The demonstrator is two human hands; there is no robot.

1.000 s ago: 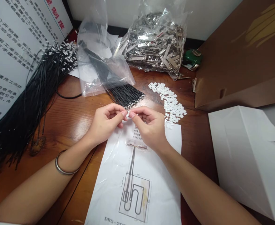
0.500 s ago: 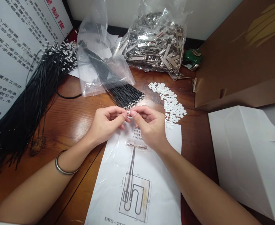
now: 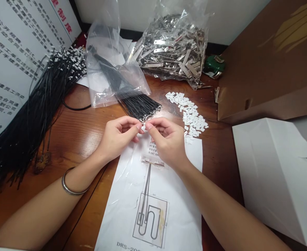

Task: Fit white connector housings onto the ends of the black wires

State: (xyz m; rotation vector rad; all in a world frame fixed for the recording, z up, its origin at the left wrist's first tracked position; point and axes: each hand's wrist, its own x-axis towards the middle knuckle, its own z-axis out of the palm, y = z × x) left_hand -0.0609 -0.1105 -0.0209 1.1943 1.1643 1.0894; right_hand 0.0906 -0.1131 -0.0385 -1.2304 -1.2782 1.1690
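Observation:
Just in front of a fan of black wires (image 3: 140, 104) with shiny metal ends, my two hands meet fingertip to fingertip. My right hand (image 3: 166, 139) is closed in a pinch on a small white connector housing (image 3: 143, 127), mostly covered by the fingers. My left hand (image 3: 123, 136) also pinches, its thumb and forefinger touching the same spot beside the wire ends; what lies in its grip is too small and covered to name. A pile of loose white connector housings (image 3: 193, 115) spreads to the right. Beneath my hands lies a printed drawing sheet (image 3: 122, 209).
A clear plastic bag (image 3: 98, 94) covers part of the wires. Behind stands a bag of metal strips (image 3: 169, 52), beside a green tape measure (image 3: 214, 66). Wires with white ends (image 3: 38, 104) hang at left. A brown carton (image 3: 247, 69) and white box (image 3: 268, 167) border the right.
My fingertips have shifted very slightly, and a little more of the white piece shows between them. Everything else lies as before.

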